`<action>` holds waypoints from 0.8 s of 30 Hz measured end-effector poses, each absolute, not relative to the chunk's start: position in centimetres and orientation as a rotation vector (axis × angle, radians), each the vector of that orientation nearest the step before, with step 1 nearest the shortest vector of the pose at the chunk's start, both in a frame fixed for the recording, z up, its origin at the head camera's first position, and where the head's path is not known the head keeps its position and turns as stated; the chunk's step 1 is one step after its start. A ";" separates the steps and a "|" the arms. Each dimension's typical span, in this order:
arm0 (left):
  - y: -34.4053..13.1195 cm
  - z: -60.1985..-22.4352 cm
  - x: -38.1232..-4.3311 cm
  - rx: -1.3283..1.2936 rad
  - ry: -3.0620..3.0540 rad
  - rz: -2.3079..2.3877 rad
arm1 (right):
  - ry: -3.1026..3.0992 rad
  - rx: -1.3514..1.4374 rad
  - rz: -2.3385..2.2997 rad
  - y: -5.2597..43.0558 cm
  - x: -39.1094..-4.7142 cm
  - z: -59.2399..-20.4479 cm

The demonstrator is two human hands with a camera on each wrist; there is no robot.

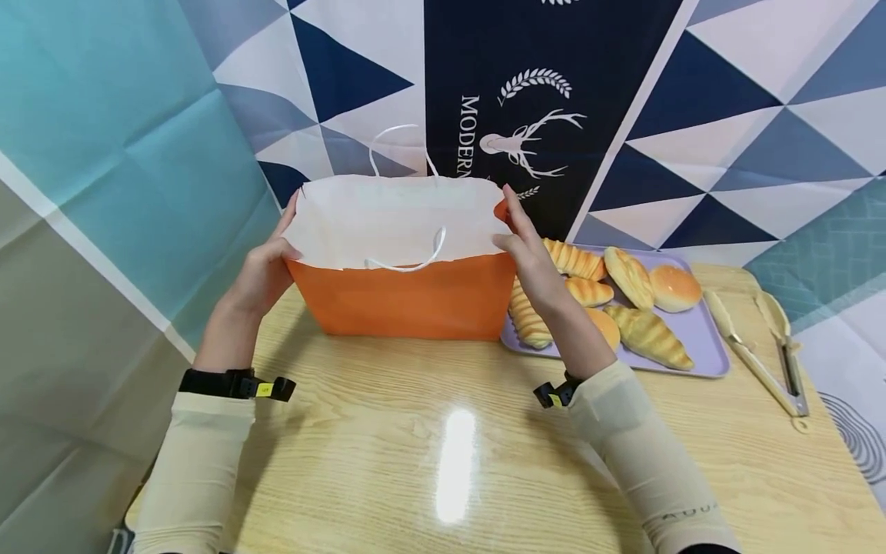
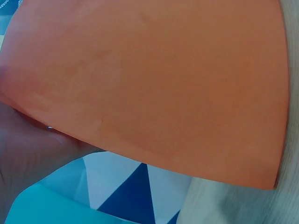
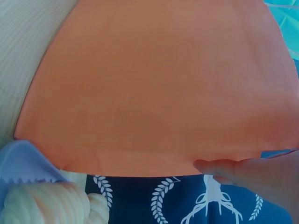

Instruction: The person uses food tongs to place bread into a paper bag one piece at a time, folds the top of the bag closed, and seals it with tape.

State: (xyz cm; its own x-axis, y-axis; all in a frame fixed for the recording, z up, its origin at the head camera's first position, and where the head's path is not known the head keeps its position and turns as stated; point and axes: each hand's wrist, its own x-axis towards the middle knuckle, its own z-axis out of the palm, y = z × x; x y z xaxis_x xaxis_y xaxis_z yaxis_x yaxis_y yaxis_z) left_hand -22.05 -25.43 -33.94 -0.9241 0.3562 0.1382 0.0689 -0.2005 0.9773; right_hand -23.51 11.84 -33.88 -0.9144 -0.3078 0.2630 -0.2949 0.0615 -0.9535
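An orange paper bag (image 1: 408, 300) with a white inside and white cord handles stands upright on the table, its mouth spread wide. At the bag's left upper edge, my left hand (image 1: 259, 269) grips the side, thumb at the front corner of the rim. The right hand (image 1: 536, 261) holds the opposite side, thumb at the front corner and fingers reaching along the side. In the left wrist view the orange front panel (image 2: 154, 88) fills most of the picture and hides the fingers. Part of the right hand (image 3: 252, 179) touches the bag's edge in the right wrist view.
A lilac tray (image 1: 716, 350) of several breads and buns (image 1: 674, 288) sits right of the bag, close against it. Beyond it lie tongs (image 1: 757, 362) on the wooden table (image 1: 374, 446). Patterned cloth (image 1: 554, 46) hangs behind.
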 end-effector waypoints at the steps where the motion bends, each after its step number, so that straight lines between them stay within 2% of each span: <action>1: -25.5 -33.8 -22.1 0.506 1.849 2.239 | 2.267 -0.653 -2.051 11.9 -23.5 -33.8; 9: -26.0 -32.7 -23.1 0.489 1.827 2.212 | 2.292 -0.671 -2.009 11.9 -23.4 -33.6; 24: -26.5 -33.5 -23.5 0.530 1.842 2.232 | 2.481 -0.722 -1.822 12.0 -22.4 -33.1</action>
